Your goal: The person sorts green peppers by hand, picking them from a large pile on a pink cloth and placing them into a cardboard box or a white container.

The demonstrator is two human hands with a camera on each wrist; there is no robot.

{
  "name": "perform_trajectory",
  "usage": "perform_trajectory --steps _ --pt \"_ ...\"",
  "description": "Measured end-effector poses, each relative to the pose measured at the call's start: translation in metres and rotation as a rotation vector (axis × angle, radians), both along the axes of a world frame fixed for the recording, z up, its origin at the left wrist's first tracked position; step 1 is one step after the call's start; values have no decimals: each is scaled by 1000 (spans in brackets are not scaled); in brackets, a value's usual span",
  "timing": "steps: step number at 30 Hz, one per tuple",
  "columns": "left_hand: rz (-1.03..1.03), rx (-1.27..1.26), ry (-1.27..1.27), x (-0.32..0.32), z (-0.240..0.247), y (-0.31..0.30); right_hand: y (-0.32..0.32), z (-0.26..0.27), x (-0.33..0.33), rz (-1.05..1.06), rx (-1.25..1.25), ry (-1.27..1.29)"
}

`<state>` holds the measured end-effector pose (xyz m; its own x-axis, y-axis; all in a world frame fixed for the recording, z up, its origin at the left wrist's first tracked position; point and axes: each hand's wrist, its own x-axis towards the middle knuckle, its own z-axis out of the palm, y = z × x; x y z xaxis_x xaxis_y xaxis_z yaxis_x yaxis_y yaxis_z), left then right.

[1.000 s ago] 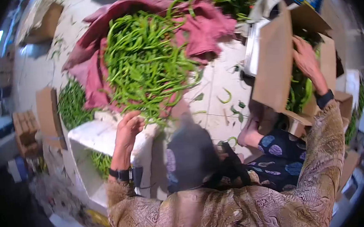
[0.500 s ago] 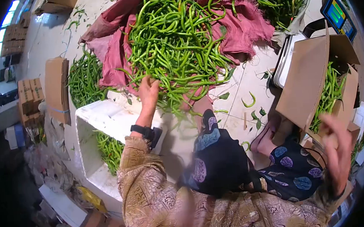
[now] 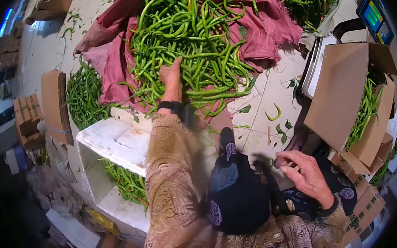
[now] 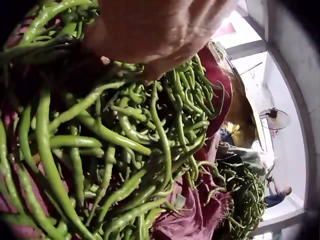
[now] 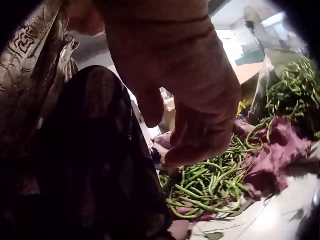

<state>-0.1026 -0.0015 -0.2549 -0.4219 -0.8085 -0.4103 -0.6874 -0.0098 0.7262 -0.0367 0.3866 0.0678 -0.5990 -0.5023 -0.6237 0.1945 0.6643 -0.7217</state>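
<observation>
Green chili peppers (image 3: 192, 37) lie in a loose heap on a pink cloth sack (image 3: 270, 31). My left hand (image 3: 171, 75) reaches into the near part of this heap, its thumb standing out and its other fingers hidden among the peppers. In the left wrist view the left hand (image 4: 160, 30) is close over the peppers (image 4: 115, 130), palm side down. Over my lap hangs my right hand (image 3: 305, 174), fingers loosely bent with nothing between them. The right wrist view has the right hand (image 5: 185, 95) beside the dark patterned trousers (image 5: 100, 150), apart from the heap.
To the right stands an open cardboard box (image 3: 338, 86) holding peppers, near a scale display (image 3: 375, 17). A white foam box (image 3: 116, 139) with peppers lies on its side at the left. Another pepper pile (image 3: 86, 92) sits behind it. Loose leaves (image 3: 282, 129) dot the tiled floor.
My right hand has come from inside the cardboard box back to above my lap. My left hand has moved forward from the heap's near edge in among the peppers.
</observation>
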Motion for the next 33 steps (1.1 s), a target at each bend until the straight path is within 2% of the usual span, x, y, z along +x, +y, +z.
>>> perform_trajectory --steps 1,3,5,6,8,9,11,13,18,20,22,23,25,30,33 --pt "-59 81 60 -3 5 -2 -2 -11 3 -4 3 -3" --pt "-218 -279 -187 -6 21 -7 -8 -34 14 -142 -139 -92" --pt "-318 -758 -274 -8 24 2 -18 -50 16 -207 -101 -197" --pt "-321 -757 -275 -10 26 2 -23 -60 17 -152 -71 -117" --pt "-566 -935 -324 -12 29 2 -22 -83 26 -47 -34 51" --pt "-574 -934 -325 -16 24 -1 -21 -88 29 -53 -33 46" --pt "-584 -493 -446 -30 24 -7 -22 -95 33 -65 -18 18" --pt "-554 -315 -479 -37 36 6 -21 -100 36 -88 -9 -15" --pt "-473 -223 -244 -26 23 39 -20 -114 38 -121 -19 -60" --pt "-428 -172 -190 -29 18 44 -21 -117 36 -106 -48 11" --pt "-322 344 101 -29 23 41 -20 -118 35 -110 -35 10" --pt "-324 342 98 -29 27 44 -21 -120 35 -110 -31 10" --pt "-379 69 -147 -29 39 54 -23 -124 36 -107 -31 -16" --pt "-354 333 -95 -44 33 59 -19 -129 40 -111 -59 30" --pt "-501 16 -214 -51 25 65 -23 -130 41 -132 -63 0"
